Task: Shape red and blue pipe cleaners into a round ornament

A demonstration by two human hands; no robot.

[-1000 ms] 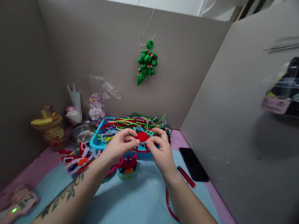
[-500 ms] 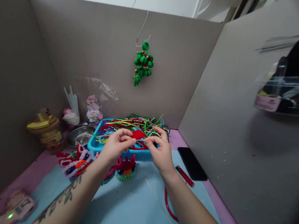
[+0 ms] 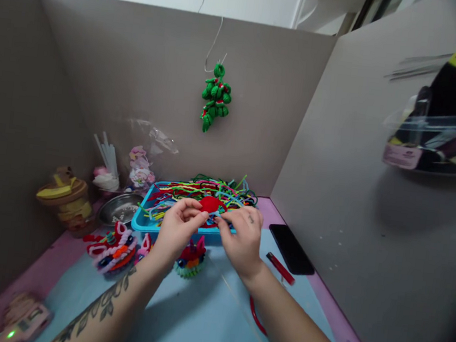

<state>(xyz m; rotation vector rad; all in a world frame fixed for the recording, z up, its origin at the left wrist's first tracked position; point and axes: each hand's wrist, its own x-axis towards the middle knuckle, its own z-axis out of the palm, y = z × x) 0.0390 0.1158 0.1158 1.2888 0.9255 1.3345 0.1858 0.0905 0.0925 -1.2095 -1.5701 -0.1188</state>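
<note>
The grey partition (image 3: 141,62) is the largest thing here, and it encloses the work place on the back and both sides. Below it, a pale blue mat (image 3: 194,321) covers most of the pink table top. At the back of the mat stands a blue tray (image 3: 145,227), full of loose chenille stems (image 3: 193,186) in many colours. The left hand (image 3: 178,228) and the right hand (image 3: 243,238) come together above the front of this tray. Between them is the round red piece (image 3: 210,203) with a light blue strip at its lower edge; thumb and forefinger of each hand are closed on it, the left at its lower left, the right at its lower right. How the strip is joined to the red part is, I must admit, too small to see well. A black phone (image 3: 291,249) lies flat at the right, near the partition, and a metal bowl (image 3: 127,203) stands just left of the tray. In front of the bowl and tray sit a lilac-and-red fuzzy figure (image 3: 114,251) and a smaller red-and-green fuzzy figure (image 3: 190,263). A green ornament (image 3: 216,97) hangs from a wire on the back wall. Smallest is the red stick-like tool (image 3: 281,269), lying just beside the phone.
</note>
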